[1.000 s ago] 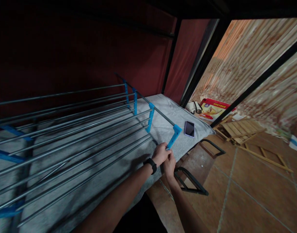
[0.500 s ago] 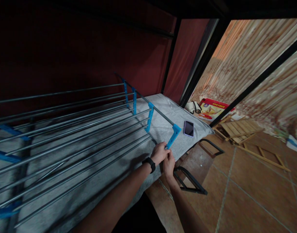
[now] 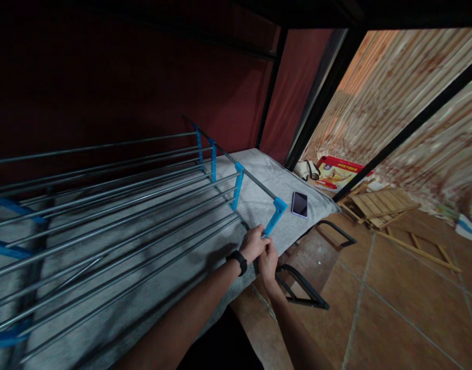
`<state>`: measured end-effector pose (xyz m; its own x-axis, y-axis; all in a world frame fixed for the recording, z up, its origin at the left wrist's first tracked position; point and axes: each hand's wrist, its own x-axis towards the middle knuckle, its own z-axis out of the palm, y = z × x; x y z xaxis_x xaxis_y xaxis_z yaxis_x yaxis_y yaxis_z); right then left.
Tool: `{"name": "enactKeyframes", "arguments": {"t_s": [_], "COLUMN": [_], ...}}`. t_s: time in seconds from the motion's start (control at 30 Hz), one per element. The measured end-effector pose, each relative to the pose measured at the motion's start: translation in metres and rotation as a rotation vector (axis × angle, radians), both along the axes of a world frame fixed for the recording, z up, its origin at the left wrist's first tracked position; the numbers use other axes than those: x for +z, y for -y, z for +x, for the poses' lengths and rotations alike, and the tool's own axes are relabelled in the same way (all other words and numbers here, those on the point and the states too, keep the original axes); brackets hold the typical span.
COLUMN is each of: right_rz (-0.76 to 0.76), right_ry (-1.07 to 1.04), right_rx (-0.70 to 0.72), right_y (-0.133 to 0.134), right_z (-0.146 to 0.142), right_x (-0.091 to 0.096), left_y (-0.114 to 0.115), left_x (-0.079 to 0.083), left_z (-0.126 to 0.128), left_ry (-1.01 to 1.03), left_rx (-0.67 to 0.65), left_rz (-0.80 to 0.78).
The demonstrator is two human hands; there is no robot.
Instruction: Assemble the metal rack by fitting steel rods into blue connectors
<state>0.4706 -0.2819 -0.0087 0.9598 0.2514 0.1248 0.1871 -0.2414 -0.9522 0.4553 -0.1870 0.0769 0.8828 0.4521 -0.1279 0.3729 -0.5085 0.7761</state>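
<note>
A rack of grey metal tubes (image 3: 143, 197) with blue plastic connectors lies on a grey cloth (image 3: 255, 154). At its near right corner, a blue plastic bracket (image 3: 275, 218) slants down from the end tube. My left hand (image 3: 254, 243), with a black watch on the wrist, is closed around the bracket's lower end. Right against it, my right hand (image 3: 268, 259) is closed at the same lower end, fingers pressed together. Both hands cover the joint there, so its details are hidden.
A phone (image 3: 299, 204) rests on the cloth right of the bracket. Beside the cloth stands a low brown seat with black metal frames (image 3: 303, 288). Wooden slatted pieces (image 3: 382, 205) and a red-and-yellow box (image 3: 339, 172) lie farther right. Black posts (image 3: 324, 103) rise behind.
</note>
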Motion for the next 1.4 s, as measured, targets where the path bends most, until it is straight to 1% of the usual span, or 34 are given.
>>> {"name": "enactKeyframes", "arguments": {"t_s": [0.37,0.57,0.87,1.17,1.4], "right_rz": [-0.019,-0.034,-0.055,-0.058,-0.094], "right_ry": [0.007,-0.011,0.01,0.045,0.042], "right_rx": [0.012,0.001,0.028,0.043,0.049], "right_y": [0.0012,0.001,0.0022,0.0031,0.0025], "right_z": [-0.0005,-0.0014,0.001,-0.0005,-0.0037], "right_x": [0.0005,0.0013,0.0,0.0013,0.0025], "left_y": [-0.0006,-0.0026,-0.0028,-0.0042,-0.0053], "left_x": [0.0066,0.0064,0.0061,0.0017,-0.0022], "left_z": [-0.0023,-0.0015,-0.0013,-0.0004,0.0004], "left_ry": [0.02,0.015,0.024,0.02,0.024], "left_rx": [0.0,0.001,0.003,-0.009,-0.016], "left_rz": [-0.054,-0.077,-0.088,-0.094,-0.095]}}
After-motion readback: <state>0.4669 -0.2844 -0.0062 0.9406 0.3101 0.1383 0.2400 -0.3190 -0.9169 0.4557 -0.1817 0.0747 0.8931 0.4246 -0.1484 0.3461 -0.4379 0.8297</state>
